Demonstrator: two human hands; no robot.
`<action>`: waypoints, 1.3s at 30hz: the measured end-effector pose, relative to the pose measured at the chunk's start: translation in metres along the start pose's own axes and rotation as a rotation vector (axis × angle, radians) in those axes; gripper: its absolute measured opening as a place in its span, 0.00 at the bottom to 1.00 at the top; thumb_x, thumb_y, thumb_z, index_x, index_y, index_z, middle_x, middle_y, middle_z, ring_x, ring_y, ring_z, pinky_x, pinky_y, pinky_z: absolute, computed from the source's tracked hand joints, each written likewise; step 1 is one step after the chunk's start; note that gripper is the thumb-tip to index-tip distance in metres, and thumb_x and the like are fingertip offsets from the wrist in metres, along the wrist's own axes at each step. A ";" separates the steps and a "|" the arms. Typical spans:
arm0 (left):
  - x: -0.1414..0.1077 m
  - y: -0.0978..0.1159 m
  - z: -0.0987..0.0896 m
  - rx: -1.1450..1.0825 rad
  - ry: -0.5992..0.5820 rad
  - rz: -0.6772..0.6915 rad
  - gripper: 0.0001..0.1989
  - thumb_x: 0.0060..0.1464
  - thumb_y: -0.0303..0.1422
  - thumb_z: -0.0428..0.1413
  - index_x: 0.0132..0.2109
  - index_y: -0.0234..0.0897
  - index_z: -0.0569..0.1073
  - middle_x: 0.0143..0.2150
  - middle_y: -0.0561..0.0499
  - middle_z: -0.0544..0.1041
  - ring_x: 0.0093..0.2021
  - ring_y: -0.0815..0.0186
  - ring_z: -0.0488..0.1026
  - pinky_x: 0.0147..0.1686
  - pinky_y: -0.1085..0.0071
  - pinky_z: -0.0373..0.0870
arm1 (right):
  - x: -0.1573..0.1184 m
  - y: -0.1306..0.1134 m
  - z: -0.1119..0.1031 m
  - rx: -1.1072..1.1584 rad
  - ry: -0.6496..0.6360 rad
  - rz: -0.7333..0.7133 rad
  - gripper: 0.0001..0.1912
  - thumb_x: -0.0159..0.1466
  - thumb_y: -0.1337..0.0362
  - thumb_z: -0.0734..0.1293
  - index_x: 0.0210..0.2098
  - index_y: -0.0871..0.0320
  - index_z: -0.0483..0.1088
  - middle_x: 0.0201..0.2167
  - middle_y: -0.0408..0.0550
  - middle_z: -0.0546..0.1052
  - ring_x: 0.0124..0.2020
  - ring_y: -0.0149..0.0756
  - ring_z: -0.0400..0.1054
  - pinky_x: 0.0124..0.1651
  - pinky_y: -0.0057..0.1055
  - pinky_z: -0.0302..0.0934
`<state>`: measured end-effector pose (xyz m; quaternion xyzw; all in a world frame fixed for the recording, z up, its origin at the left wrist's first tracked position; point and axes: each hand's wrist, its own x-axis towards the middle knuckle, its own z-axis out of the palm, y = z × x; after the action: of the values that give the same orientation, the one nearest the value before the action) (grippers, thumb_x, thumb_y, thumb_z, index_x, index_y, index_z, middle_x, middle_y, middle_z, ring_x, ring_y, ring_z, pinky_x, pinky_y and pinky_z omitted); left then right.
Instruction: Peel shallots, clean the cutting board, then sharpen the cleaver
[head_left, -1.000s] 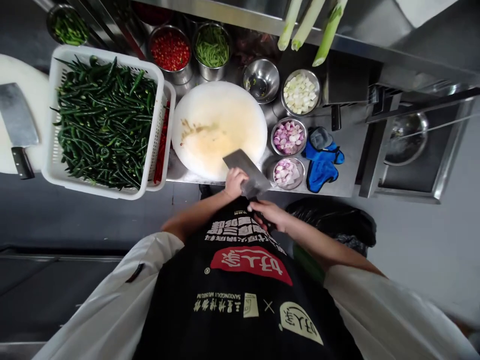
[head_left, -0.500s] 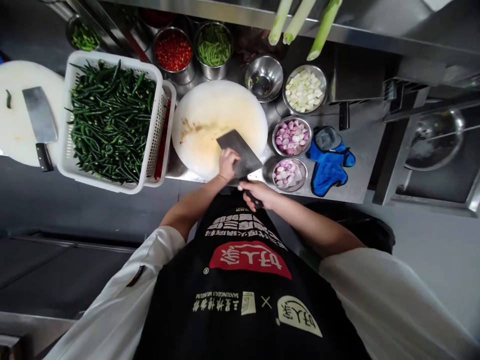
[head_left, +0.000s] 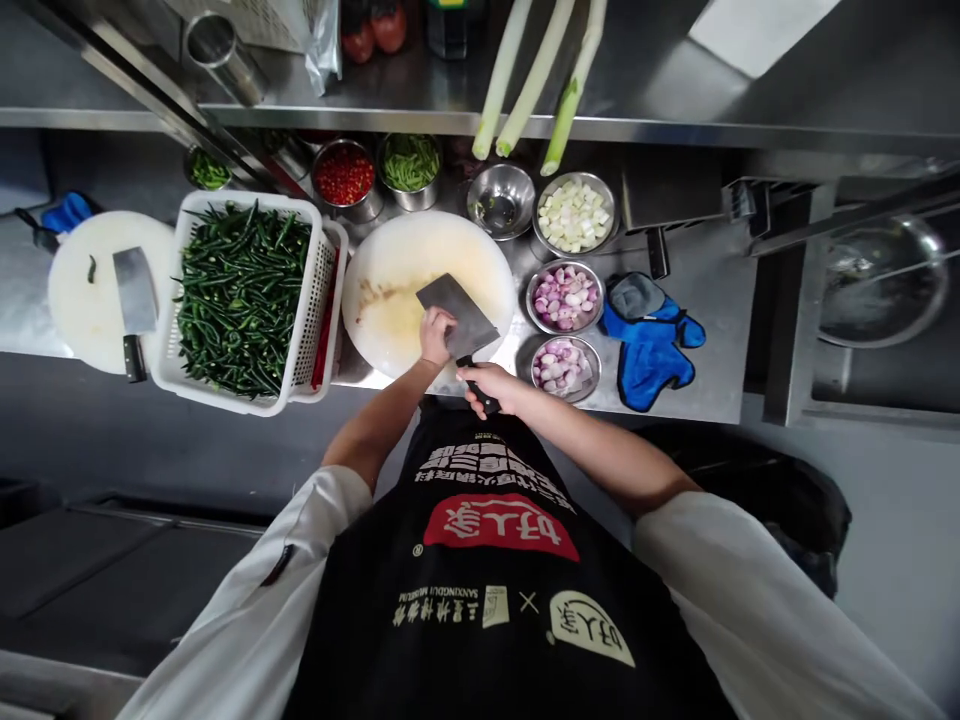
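My right hand [head_left: 491, 388] is wrapped around the black handle of a cleaver [head_left: 459, 312]. The broad grey blade lies slanted over the near part of a round white cutting board [head_left: 382, 255], which has yellow and brown stains. Curled fingers of my left hand [head_left: 436, 336] press together at the blade's left edge; the fingertips are partly hidden. To the right of the blade stand two metal bowls of peeled shallots [head_left: 565, 298] [head_left: 562, 366].
Left of the board is a white basket of green chilies [head_left: 244, 300]. Farther left, another cleaver [head_left: 135, 290] rests on a second board [head_left: 82, 300]. Behind are cut red chilies [head_left: 343, 176] and chopped white pieces [head_left: 576, 214]. Leeks [head_left: 536, 85] overhang the shelf; a blue cloth item [head_left: 652, 345] lies right.
The view has tilted upward, showing more of the shelf. My hands stay on the cleaver in nearly the same pose, the blade still over the board.
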<state>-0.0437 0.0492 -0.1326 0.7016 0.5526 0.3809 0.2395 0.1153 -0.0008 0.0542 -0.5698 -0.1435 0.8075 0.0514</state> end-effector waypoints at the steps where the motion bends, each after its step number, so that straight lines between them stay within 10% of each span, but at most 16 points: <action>1: -0.001 0.004 0.001 0.006 -0.013 -0.013 0.07 0.59 0.28 0.63 0.37 0.42 0.72 0.41 0.47 0.76 0.45 0.55 0.75 0.48 0.54 0.71 | -0.005 0.003 -0.003 0.014 0.007 -0.015 0.12 0.75 0.56 0.70 0.43 0.52 0.62 0.16 0.34 0.67 0.11 0.29 0.59 0.14 0.24 0.57; 7: -0.067 0.074 0.037 -0.116 0.017 -0.019 0.04 0.62 0.29 0.60 0.38 0.41 0.73 0.41 0.46 0.76 0.44 0.57 0.74 0.45 0.57 0.72 | -0.062 0.052 -0.050 -0.063 0.045 0.106 0.13 0.72 0.56 0.71 0.45 0.51 0.62 0.17 0.34 0.70 0.11 0.32 0.61 0.13 0.24 0.58; 14: 0.016 0.019 0.007 -0.048 0.025 -0.051 0.05 0.57 0.28 0.60 0.36 0.42 0.71 0.40 0.45 0.76 0.46 0.54 0.75 0.49 0.54 0.72 | -0.011 -0.016 -0.019 0.006 -0.015 -0.011 0.06 0.77 0.64 0.64 0.42 0.53 0.62 0.16 0.35 0.68 0.11 0.31 0.59 0.14 0.25 0.58; 20: -0.064 0.086 0.041 -0.082 -0.047 -0.045 0.06 0.58 0.29 0.63 0.38 0.42 0.72 0.41 0.45 0.76 0.44 0.55 0.75 0.45 0.57 0.73 | -0.069 0.055 -0.070 -0.066 0.009 0.063 0.12 0.73 0.58 0.70 0.44 0.52 0.62 0.17 0.35 0.70 0.11 0.31 0.60 0.12 0.23 0.56; 27: 0.025 0.024 0.009 0.027 0.025 -0.034 0.06 0.57 0.31 0.62 0.37 0.42 0.71 0.40 0.45 0.76 0.44 0.54 0.75 0.46 0.55 0.73 | -0.013 -0.024 -0.033 -0.044 -0.025 0.006 0.05 0.76 0.67 0.61 0.41 0.54 0.63 0.15 0.37 0.67 0.11 0.32 0.58 0.12 0.26 0.57; 34: -0.064 0.083 0.043 -0.004 -0.025 -0.019 0.05 0.58 0.29 0.63 0.39 0.41 0.73 0.42 0.45 0.76 0.46 0.55 0.75 0.45 0.57 0.74 | -0.068 0.052 -0.078 -0.067 -0.039 0.044 0.08 0.74 0.61 0.68 0.43 0.53 0.63 0.17 0.35 0.69 0.10 0.32 0.59 0.12 0.25 0.58; 39: -0.012 0.041 0.027 0.027 0.008 -0.020 0.06 0.57 0.30 0.64 0.38 0.41 0.72 0.39 0.45 0.75 0.44 0.54 0.74 0.46 0.55 0.72 | -0.032 0.003 -0.052 -0.061 -0.054 0.006 0.08 0.77 0.65 0.63 0.39 0.54 0.62 0.15 0.36 0.67 0.10 0.31 0.58 0.12 0.25 0.56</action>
<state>0.0011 0.0286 -0.1204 0.6976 0.5658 0.3736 0.2315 0.1747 -0.0025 0.0660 -0.5497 -0.1677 0.8179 0.0276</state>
